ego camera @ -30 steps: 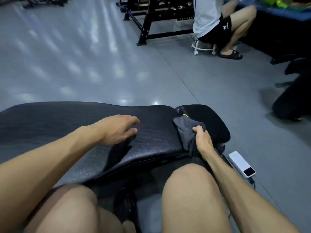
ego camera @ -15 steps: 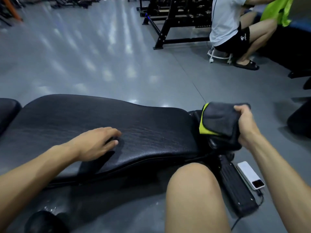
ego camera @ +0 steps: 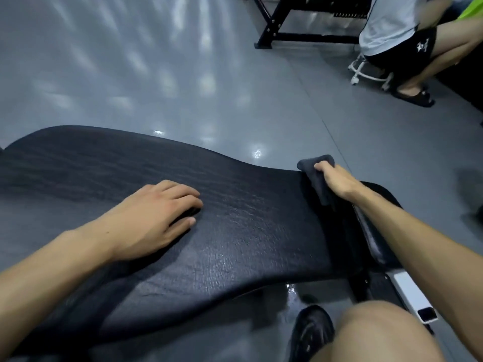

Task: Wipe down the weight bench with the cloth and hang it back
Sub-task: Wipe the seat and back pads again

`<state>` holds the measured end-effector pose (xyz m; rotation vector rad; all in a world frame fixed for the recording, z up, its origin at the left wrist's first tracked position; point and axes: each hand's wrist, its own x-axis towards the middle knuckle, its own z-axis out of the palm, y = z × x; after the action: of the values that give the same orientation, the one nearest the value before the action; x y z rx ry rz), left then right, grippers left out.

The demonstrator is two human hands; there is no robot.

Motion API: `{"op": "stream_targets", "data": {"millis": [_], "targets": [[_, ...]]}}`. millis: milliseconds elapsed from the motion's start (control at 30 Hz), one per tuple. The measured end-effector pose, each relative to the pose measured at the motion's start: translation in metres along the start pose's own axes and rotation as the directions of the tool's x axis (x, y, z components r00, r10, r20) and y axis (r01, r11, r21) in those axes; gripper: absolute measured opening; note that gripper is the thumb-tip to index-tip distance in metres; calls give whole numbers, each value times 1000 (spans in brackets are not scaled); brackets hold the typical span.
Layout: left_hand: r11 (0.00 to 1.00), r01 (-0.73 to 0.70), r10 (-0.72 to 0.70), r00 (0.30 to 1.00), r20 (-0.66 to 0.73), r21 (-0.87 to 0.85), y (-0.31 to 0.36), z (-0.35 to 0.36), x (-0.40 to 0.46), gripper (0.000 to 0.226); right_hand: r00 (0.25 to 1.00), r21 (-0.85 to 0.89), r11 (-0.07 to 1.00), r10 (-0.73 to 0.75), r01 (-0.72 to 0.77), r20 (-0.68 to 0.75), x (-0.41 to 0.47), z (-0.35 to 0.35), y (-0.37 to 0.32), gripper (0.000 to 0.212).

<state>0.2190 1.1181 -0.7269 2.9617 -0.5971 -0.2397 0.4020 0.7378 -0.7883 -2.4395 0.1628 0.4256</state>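
Right hand (ego camera: 337, 181) fingers grip cloth (ego camera: 317, 176) at desk (ego camera: 248, 231) right end; pad's long axis runs leftward. Left hand (ego camera: 154, 218) rests flat, fingers relaxed.

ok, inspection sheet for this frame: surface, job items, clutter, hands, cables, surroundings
Surface: black weight bench pad, creased, glossy patches; a separate smaller pad at its right end.
Job's things: dark grey cloth bunched at the gap between the two pads.
Clutter: white rectangular device on the floor at right.
Grippers: left hand flat on the bench pad, fingers spread; right hand grips the cloth.
Cables: nothing seen.
Surroundings: grey shiny floor; black rack frame; a seated person on a white stool.
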Motion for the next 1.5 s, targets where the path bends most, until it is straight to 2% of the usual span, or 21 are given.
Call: {"op": "stream_targets", "data": {"millis": [167, 233, 333, 400, 467, 567, 633, 733, 833, 900, 967, 1100, 1233, 1300, 1400, 1500], "targets": [[1000, 20, -20, 1000, 0, -1, -25, -1, -10, 46, 993, -245, 969, 60, -33, 104, 49, 27, -43, 51], [1000, 25, -25, 1000, -11, -8, -36, -3, -14, 49, 979, -282, 958, 5, 53, 202, 56, 62, -91, 48], [999, 32, -33, 998, -48, -30, -52, -7, -19, 50, 933, -202, 951, -164, 236, 319, 50, 121, -179, 52], [998, 35, -38, 998, -53, -49, -64, -7, -22, 47, 925, -149, 942, -250, 301, 287, 43, 140, -206, 52], [998, 26, -30, 997, -66, -56, -76, -7, -26, 47, 938, -181, 936, -258, 302, 231, 38, 127, -186, 58], [998, 34, -40, 993, -113, -50, -92, -14, -37, 44, 981, -363, 919, -100, 154, 165, 32, 84, -123, 64], [997, 56, -65, 986, -150, -61, -101, -19, -46, 41, 990, -443, 893, -23, 84, 141, 33, 71, -109, 62], [996, 70, -80, 983, -163, -63, -109, -22, -58, 42, 977, -447, 882, -58, 147, 207, 36, 95, -150, 56], [995, 85, -94, 982, -163, -58, -119, -24, -65, 43, 946, -302, 902, -257, 308, 199, 33, 157, -241, 52], [992, 108, -115, 983, -146, -58, -128, -25, -65, 42, 869, -316, 809, -456, 495, 191, 18, 199, -303, 40], [990, 124, -131, 980, -146, -61, -139, -27, -64, 41, 809, -316, 746, -555, 586, 192, 8, 223, -335, 35], [986, 145, -157, 970, -185, -81, -159, -31, -66, 35, 871, -334, 805, -468, 490, 150, 22, 195, -289, 64], [988, 133, -147, 971, -189, -84, -175, -33, -80, 34, 946, -387, 865, -316, 320, 76, 27, 152, -216, 65], [989, 127, -141, 969, -201, -82, -182, -34, -91, 35, 959, -406, 871, -278, 276, 55, 23, 147, -208, 64], [989, 127, -141, 965, -221, -79, -190, -34, -110, 33, 952, -456, 841, -303, 292, 49, 17, 168, -251, 59], [985, 152, -167, 952, -256, -78, -197, -37, -129, 30, 867, -458, 756, -493, 468, 73, 3, 234, -350, 48]]}}
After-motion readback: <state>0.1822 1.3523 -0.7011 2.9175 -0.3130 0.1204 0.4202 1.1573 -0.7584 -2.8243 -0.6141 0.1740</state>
